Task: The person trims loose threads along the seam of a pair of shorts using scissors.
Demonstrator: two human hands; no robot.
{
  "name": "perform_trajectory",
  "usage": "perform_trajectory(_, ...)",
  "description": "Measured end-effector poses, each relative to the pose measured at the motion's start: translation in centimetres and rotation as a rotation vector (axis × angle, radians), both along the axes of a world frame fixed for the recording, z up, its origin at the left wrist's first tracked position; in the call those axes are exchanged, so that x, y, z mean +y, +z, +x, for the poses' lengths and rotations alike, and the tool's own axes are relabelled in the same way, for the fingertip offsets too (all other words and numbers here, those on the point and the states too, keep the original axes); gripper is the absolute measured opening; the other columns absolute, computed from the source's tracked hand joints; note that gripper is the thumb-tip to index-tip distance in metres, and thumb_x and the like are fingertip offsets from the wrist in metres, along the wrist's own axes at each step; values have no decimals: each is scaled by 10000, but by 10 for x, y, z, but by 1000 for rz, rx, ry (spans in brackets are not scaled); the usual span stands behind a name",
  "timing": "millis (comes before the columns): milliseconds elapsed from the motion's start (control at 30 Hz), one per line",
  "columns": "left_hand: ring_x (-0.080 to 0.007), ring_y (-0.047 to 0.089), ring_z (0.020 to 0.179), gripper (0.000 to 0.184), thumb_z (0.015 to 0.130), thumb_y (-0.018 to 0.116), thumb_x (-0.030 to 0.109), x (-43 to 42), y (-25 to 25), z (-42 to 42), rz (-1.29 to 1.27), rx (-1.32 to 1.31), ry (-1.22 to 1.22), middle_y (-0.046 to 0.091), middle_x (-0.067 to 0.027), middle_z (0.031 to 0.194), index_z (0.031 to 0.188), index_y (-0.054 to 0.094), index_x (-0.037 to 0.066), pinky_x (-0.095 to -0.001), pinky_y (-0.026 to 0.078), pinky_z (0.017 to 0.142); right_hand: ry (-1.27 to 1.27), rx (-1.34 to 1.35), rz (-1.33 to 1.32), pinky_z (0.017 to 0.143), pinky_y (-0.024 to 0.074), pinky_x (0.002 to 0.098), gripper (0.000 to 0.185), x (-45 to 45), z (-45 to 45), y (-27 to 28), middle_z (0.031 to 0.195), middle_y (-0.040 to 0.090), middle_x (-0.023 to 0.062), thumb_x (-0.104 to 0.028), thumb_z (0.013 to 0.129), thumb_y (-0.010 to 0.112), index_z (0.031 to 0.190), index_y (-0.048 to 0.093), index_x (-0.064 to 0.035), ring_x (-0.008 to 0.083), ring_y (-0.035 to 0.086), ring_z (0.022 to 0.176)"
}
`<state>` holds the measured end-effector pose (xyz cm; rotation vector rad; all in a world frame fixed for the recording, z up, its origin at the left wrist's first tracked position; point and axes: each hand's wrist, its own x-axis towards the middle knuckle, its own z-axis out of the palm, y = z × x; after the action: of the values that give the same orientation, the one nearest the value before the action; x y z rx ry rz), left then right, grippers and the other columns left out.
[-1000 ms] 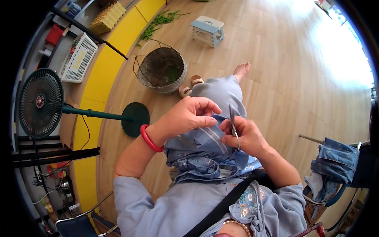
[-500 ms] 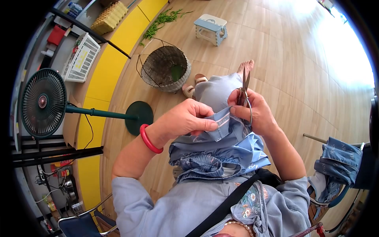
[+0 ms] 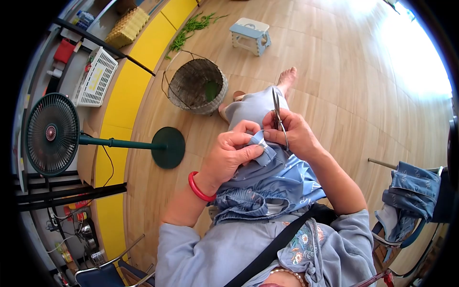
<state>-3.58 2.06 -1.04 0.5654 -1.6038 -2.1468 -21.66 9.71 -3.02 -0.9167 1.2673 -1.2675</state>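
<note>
Blue printed cloth with a gathered elastic waistband, which looks like a pair of trousers (image 3: 299, 179), lies bunched across my lap. My left hand (image 3: 234, 149), with a red bangle at the wrist, pinches a folded edge of this cloth between thumb and fingers. Close beside it, my right hand (image 3: 294, 134) has metal scissors (image 3: 277, 107) looped on its fingers, blades pointing up and away and nearly closed. The right thumb and fingertips meet at the cloth's edge near the left fingertips; whether they pinch it too is hard to see.
A woven basket (image 3: 198, 86) stands on the wooden floor ahead, near green vegetables (image 3: 193, 29) and a folding stool (image 3: 251, 34). To the left are a green fan (image 3: 52, 134) and yellow-fronted shelving (image 3: 125, 98). More blue cloth (image 3: 412, 191) hangs over a chair at right.
My left forearm has swung inward and the left hand's grip on the cloth has turned. My right hand with the scissors has shifted left, nearer to it. The view has moved slightly.
</note>
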Motion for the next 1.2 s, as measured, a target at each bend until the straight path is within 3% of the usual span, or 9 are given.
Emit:
perform_trajectory(133, -21, 449, 617, 76, 827, 629, 23, 7, -1, -3, -61, 36, 61, 575, -17, 967, 831, 657, -48, -159, 366, 547, -13, 11, 12, 617, 408, 178, 198, 3, 6, -5, 774, 556, -49, -122, 797, 706, 927, 578, -45, 23, 493, 707)
perform_trajectory(267, -75, 523, 729, 69, 815, 620, 6, 9, -12, -9, 206, 141, 55, 575, -66, 972, 848, 651, -46, -185, 431, 646, -87, -30, 22, 623, 439, 233, 256, -1, 9, -12, 749, 581, -6, -182, 777, 727, 913, 597, -9, 59, 514, 702)
perform_trajectory(433, -65, 533, 760, 78, 841, 604, 9, 12, -18, -11, 104, 206, 148, 577, -18, 925, 838, 659, -46, -187, 438, 688, -255, 242, 33, 615, 438, 247, 244, 4, 0, -24, 745, 576, 11, -184, 797, 704, 914, 585, -7, 69, 516, 690)
perform_trajectory(600, -65, 526, 812, 60, 819, 609, -28, 14, -23, -9, 34, 203, 218, 574, -21, 929, 846, 662, -40, -186, 424, 721, -366, 250, -23, 594, 423, 234, 347, 32, -13, 11, 737, 547, 12, -361, 862, 618, 896, 575, -19, 80, 490, 647)
perform_trajectory(633, -65, 526, 812, 60, 819, 609, -28, 14, -24, -9, 38, 203, 220, 574, -21, 929, 846, 662, -40, -186, 424, 721, -326, 267, -93, 568, 404, 223, 445, 39, -9, 13, 708, 558, 21, -455, 900, 507, 836, 581, -21, 78, 496, 643)
perform_trajectory(667, -63, 525, 811, 63, 818, 608, -32, 15, -24, -10, 27, 200, 230, 574, -20, 930, 848, 663, -38, -185, 424, 719, -325, 268, -90, 568, 404, 223, 445, 46, -6, 14, 708, 558, 21, -455, 900, 507, 836, 581, -21, 78, 496, 643)
perform_trajectory(733, -62, 523, 809, 67, 816, 606, -36, 15, -24, -10, 19, 195, 241, 573, -19, 931, 849, 664, -36, -184, 423, 718, -19, -102, -51, 526, 373, 216, 540, 60, 2, 15, 646, 569, 27, -510, 920, 401, 754, 582, -29, 81, 501, 594)
perform_trajectory(833, -53, 511, 796, 60, 821, 607, -25, 16, -24, -10, -11, 178, 261, 572, -12, 928, 844, 662, -36, -180, 414, 698, 250, -280, 5, 486, 338, 204, 640, 75, 18, 7, 571, 560, 31, -583, 913, 328, 704, 577, -32, 94, 487, 496)
perform_trajectory(1200, -34, 473, 747, 54, 825, 607, -5, 17, -25, -11, -200, 101, 283, 572, 2, 901, 827, 643, -46, -173, 384, 635, 343, -588, 112, 429, 381, 219, 629, 71, 31, -3, 545, 507, 47, -596, 902, 384, 670, 520, -28, 106, 463, 456)
